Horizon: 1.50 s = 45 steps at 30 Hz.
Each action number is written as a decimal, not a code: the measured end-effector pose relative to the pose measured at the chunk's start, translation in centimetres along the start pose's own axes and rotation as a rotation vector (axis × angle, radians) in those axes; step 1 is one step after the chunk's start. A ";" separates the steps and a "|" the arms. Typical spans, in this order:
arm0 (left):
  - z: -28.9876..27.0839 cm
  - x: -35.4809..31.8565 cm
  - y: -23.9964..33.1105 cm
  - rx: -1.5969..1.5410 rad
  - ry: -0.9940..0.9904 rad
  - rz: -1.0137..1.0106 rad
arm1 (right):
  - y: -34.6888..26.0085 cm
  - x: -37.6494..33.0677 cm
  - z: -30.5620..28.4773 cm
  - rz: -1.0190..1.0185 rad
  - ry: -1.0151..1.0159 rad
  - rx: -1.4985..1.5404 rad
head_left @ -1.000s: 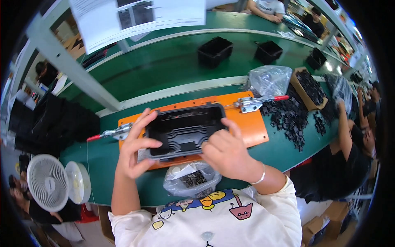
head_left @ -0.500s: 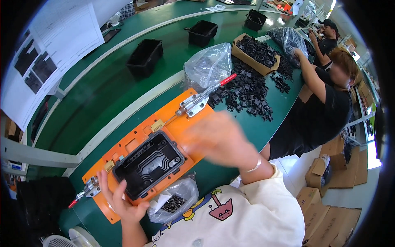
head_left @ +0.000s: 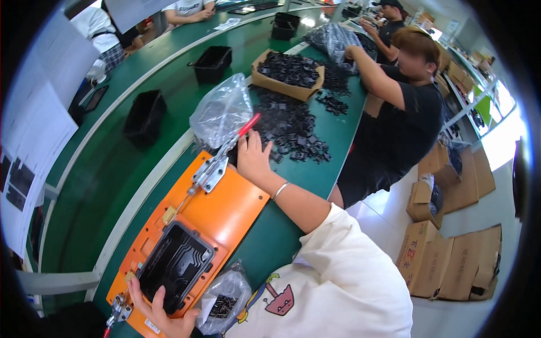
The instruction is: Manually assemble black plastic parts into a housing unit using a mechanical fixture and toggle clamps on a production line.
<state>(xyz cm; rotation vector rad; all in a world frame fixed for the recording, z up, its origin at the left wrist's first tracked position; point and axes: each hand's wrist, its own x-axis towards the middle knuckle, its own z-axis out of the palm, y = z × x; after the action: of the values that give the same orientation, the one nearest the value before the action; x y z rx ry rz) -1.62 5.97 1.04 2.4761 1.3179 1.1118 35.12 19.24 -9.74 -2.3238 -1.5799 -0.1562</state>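
Observation:
A black rectangular plastic box [head_left: 176, 265] sits open side up in an orange fixture plate [head_left: 225, 208]. My left hand [head_left: 160, 318] rests at its near left corner, fingers spread over the rim and plate. The right arm is stretched out past the plate. Its hand [head_left: 253, 160] is at the near edge of a pile of small black plastic clips [head_left: 293, 132], fingers apart and reaching in among them. Beside that hand stands a toggle clamp [head_left: 209, 173] with a red handle. Whether a clip lies under the fingertips is hidden.
A clear plastic bag [head_left: 222, 110] and a cardboard tray of black parts [head_left: 287, 73] lie beyond the pile. A bag of screws [head_left: 224, 304] is near my body. Black boxes [head_left: 145, 115] stand on the green belt. A co-worker [head_left: 394, 118] sits at the right, reaching to a bag.
My right hand has moved from above the plate out to the pile of clips. The view has turned rightward. The left hand stays by the box.

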 end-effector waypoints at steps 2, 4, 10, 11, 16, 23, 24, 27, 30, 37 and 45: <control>-0.5 -0.3 0.2 0.057 -0.046 -0.084 | 0.4 -0.3 -0.9 -0.016 0.103 0.088; -0.6 -0.4 0.0 0.056 -0.033 -0.087 | 1.9 -0.2 -1.4 -0.057 0.104 0.031; -0.1 0.3 -0.3 -0.010 -0.053 -0.006 | 5.7 1.2 -3.3 -0.083 0.217 0.091; 0.1 0.3 -0.5 -0.011 -0.046 0.008 | 6.4 1.6 -3.0 -0.088 0.238 0.135; 0.2 0.2 -0.5 -0.003 -0.011 0.016 | 6.6 2.8 -4.5 -0.141 0.396 0.454; 0.3 0.3 -0.6 -0.042 0.018 0.038 | 7.1 1.9 -5.7 0.117 0.239 0.736; 0.3 0.3 -0.6 -0.044 0.012 0.045 | 8.3 1.8 -5.1 0.124 0.210 0.824; -0.1 0.0 -1.0 -0.093 0.042 0.031 | 5.8 0.0 -8.7 0.159 0.041 1.173; -1.2 0.4 -0.6 -0.239 0.094 -0.065 | 2.2 -2.9 -12.4 0.111 -0.269 1.537; -1.8 4.4 4.3 -0.798 -0.119 -0.292 | -8.9 -10.2 -16.9 -0.184 -0.743 1.717; -1.3 2.2 2.2 -0.810 -0.014 -0.306 | -12.3 -10.2 -15.4 -0.050 -1.056 1.861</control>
<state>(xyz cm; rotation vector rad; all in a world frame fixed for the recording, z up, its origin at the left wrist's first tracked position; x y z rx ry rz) -0.23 6.00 4.10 1.6350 0.9277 1.2202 21.33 9.30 4.48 -0.6869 -0.9723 1.8364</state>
